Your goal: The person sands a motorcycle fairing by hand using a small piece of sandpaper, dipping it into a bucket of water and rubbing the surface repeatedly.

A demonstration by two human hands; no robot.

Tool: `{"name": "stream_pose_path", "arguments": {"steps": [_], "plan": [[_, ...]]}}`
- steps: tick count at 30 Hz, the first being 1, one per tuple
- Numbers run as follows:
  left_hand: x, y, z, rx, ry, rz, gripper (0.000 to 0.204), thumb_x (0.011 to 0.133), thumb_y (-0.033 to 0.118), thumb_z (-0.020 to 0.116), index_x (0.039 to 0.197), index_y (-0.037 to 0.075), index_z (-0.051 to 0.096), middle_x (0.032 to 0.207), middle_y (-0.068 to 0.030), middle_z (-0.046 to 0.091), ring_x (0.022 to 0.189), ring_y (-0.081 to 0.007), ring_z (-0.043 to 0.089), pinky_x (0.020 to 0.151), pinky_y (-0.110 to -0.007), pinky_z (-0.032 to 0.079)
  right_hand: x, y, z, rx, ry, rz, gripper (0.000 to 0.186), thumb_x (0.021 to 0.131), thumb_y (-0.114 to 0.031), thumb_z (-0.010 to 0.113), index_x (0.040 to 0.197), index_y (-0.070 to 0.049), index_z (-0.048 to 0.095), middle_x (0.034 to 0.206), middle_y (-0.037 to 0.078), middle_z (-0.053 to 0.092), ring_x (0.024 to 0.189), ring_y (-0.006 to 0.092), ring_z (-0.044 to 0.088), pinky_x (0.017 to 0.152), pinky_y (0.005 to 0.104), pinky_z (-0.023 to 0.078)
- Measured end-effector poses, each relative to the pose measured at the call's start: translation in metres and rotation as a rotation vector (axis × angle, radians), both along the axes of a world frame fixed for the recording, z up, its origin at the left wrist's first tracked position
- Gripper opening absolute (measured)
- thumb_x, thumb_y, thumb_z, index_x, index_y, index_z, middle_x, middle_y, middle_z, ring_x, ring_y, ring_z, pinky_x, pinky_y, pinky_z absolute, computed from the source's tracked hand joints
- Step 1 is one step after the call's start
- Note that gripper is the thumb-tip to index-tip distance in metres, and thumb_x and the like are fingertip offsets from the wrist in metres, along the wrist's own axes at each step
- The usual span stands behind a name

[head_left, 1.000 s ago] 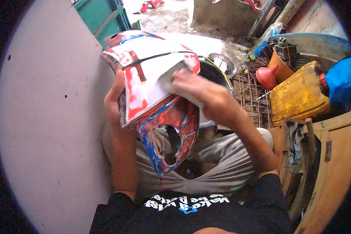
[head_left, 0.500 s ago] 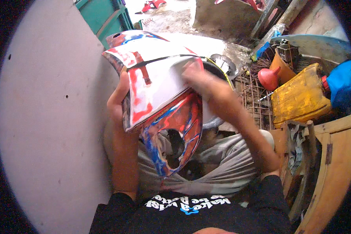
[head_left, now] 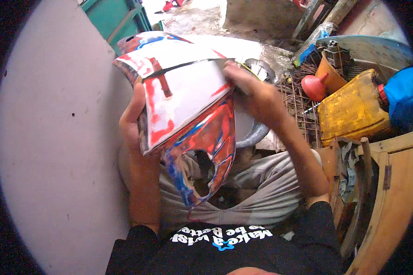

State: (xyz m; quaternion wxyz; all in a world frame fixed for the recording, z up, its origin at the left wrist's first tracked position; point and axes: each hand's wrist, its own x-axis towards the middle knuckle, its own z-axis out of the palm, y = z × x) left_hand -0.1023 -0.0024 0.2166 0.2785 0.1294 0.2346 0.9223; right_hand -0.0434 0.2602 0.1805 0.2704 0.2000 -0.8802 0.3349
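A curved motorcycle body panel (head_left: 192, 85), white with red patches on its upper face and worn red and blue below, is propped above my lap. A dark seam crosses its white face, and a hole opens in its lower tip. My left hand (head_left: 134, 112) is closed on the panel's left edge, thumb on the face, most fingers hidden behind. At the right edge, my right hand (head_left: 257, 94) is bent with fingers pressed together against the white surface. Slight blur and the hand itself hide whatever is in those fingers.
A pale wall (head_left: 59, 137) rises close on the left, with a teal door (head_left: 117, 23) beyond. To the right are a rusty wire grid (head_left: 300, 110), a red funnel (head_left: 314, 87), a yellow jerrycan (head_left: 353, 110), blue plastic (head_left: 404, 94) and a wooden frame (head_left: 394, 174).
The right hand has slid a little up and right across the white face to the panel's edge. Panel and left hand have shifted slightly left in the view; the left grip is unchanged.
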Motion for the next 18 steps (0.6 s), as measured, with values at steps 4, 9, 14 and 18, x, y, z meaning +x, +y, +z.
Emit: {"name": "stream_pose_path", "arguments": {"steps": [4,9,14,18], "plan": [[0.001,0.002,0.006,0.069,0.012,0.000,0.054,0.103,0.033,0.051,0.140,-0.005,0.041,0.133,-0.0224,0.057,0.118,-0.0317,0.061,0.102,-0.047,0.048,0.012,-0.021,0.020,0.131,0.076,0.150,0.041,0.090,0.002,0.053,0.130,-0.004,0.060,0.134,0.020,0.060,0.128,0.0309,0.057,0.107,0.0386,0.046],[-0.008,-0.008,-0.009,0.031,0.020,0.036,0.055,0.103,0.033,0.049,0.142,-0.004,0.039,0.137,-0.0228,0.054,0.123,-0.0335,0.057,0.107,-0.051,0.043,0.001,-0.020,0.002,0.116,0.153,0.053,0.038,0.093,-0.002,0.052,0.130,-0.006,0.059,0.134,0.016,0.061,0.126,0.0287,0.059,0.107,0.0381,0.047],[-0.005,0.004,-0.006,0.037,-0.007,0.015,0.053,0.103,0.033,0.050,0.140,-0.004,0.041,0.134,-0.0224,0.056,0.119,-0.0326,0.060,0.104,-0.049,0.046,0.004,0.007,0.016,-0.123,-0.215,-0.063,0.039,0.091,0.002,0.055,0.130,-0.007,0.061,0.133,0.019,0.061,0.125,0.0289,0.059,0.105,0.0369,0.048],[-0.007,-0.007,-0.005,0.020,-0.028,0.025,0.052,0.103,0.032,0.050,0.140,-0.004,0.041,0.135,-0.0218,0.055,0.119,-0.0315,0.060,0.103,-0.048,0.046,0.012,-0.035,0.016,0.136,0.146,0.178,0.040,0.094,-0.004,0.051,0.134,-0.006,0.056,0.132,0.016,0.062,0.124,0.0297,0.059,0.107,0.0402,0.047]]}}
